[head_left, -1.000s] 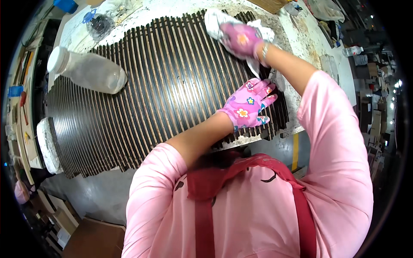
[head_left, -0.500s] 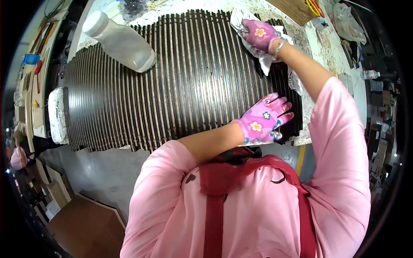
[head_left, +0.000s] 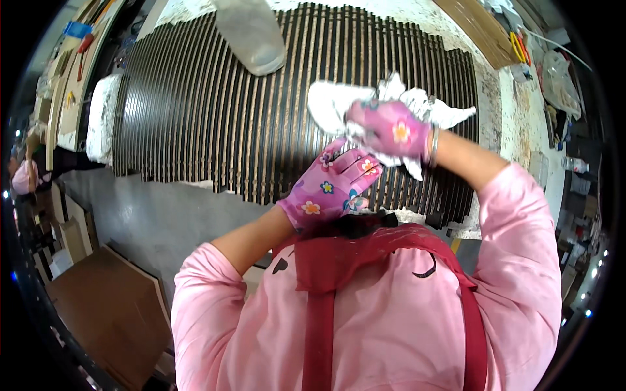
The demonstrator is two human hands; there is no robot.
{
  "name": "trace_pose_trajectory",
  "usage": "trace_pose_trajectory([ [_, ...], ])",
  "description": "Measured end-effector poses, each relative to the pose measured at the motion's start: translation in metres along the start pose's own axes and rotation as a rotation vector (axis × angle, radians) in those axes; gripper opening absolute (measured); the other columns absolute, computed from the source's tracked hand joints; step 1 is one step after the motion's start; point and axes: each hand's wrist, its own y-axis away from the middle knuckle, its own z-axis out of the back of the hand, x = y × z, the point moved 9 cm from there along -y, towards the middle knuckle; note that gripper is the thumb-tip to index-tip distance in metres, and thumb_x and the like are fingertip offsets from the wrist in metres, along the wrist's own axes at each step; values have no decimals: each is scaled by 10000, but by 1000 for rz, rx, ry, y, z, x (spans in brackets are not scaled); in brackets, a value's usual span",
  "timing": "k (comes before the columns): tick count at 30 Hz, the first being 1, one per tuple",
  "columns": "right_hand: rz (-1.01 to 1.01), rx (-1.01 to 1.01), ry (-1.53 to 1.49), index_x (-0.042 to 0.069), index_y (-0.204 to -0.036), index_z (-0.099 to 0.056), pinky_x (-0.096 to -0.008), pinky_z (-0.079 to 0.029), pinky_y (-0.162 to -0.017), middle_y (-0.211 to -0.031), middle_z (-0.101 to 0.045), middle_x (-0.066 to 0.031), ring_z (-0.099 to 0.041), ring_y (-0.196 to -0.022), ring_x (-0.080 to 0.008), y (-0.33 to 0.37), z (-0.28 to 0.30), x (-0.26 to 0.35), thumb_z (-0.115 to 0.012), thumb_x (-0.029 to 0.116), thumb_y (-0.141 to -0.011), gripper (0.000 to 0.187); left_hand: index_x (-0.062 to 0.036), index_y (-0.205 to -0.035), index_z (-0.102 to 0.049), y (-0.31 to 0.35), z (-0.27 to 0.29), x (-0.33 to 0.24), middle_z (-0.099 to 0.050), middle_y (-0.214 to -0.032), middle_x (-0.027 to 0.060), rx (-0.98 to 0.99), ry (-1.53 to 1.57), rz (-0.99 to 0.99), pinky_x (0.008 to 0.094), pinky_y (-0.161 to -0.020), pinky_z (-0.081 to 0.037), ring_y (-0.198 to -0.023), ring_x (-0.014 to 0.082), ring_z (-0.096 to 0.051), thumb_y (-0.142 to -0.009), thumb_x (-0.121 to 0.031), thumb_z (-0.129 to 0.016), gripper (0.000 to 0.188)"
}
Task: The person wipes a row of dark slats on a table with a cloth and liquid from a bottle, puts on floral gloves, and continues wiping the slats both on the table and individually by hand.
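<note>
Many dark, glossy strips (head_left: 195, 111) lie side by side across a white table, with pale gaps between them. My right hand (head_left: 391, 130), in a pink flowered glove, grips a crumpled white cloth (head_left: 329, 104) and presses it onto the strips right of the middle. In a matching glove, my left hand (head_left: 332, 186) rests flat on the near ends of the strips, fingers spread, just below the cloth. A cloudy plastic bottle (head_left: 251, 36) lies on the strips at the far side; its top is cut off by the frame.
A white block (head_left: 104, 117) stands at the left end of the strips. Cardboard (head_left: 476, 29) lies at the far right, near a clear plastic bag (head_left: 561, 81). To the left, a bench holds a red-handled tool (head_left: 85, 49). A brown board (head_left: 111, 313) is low at left.
My right hand has swept the cloth left and nearer. My left hand has shifted left along the near edge. The whole view has moved, so the bottle now sits higher and further right.
</note>
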Motion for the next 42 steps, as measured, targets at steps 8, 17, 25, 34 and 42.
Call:
trace_pose_trajectory([
  [8, -443, -27, -700, 123, -733, -558, -293, -481, -482, -585, -556, -45, -567, -503, -144, -19, 0, -15, -322, 420, -1013, 471, -51, -1463, -329, 104, 77, 80, -311, -1512, 186, -23, -294, 570, 480, -1152, -211, -1404, 379, -271, -659, -461, -772, 1006],
  [17, -414, -242, -562, 73, -1000, -591, -192, -464, -354, -657, -604, -23, -566, -466, -108, -62, 19, -92, -440, 235, -1005, 221, -47, -1509, -227, 119, 61, 81, -182, -1576, 169, 75, -292, 557, 485, -1185, -90, -1467, 339, -134, -745, -541, -701, 1026],
  [25, 339, -119, -208, 41, -992, -555, -416, -537, -528, -750, -634, -134, -647, -605, -271, 11, -9, 89, -534, 214, -877, 209, -70, -1519, -211, 123, 142, 154, -267, -1555, 148, -703, 862, 650, 375, -1149, -279, -1424, 257, -294, -825, -38, -710, 855],
  [34, -497, -628, -229, 128, -1285, -518, -469, -489, -890, -1264, -544, -233, -600, -1067, -396, 34, 18, -53, -591, 408, -906, 477, -56, -1534, -43, -22, 178, 208, -103, -1595, 166, -758, 719, 379, 343, -1198, -124, -1478, 263, -84, -634, -253, -887, 1250],
  [42, -637, -880, -258, 143, -1232, -554, -456, -492, -886, -1172, -618, -175, -616, -1032, -401, 32, 12, -53, -607, 389, -894, 421, -222, -1420, -389, -14, 186, 218, -495, -1235, 100, -743, 896, 233, 310, -874, -577, -1062, 205, -574, -693, -119, -820, 852],
])
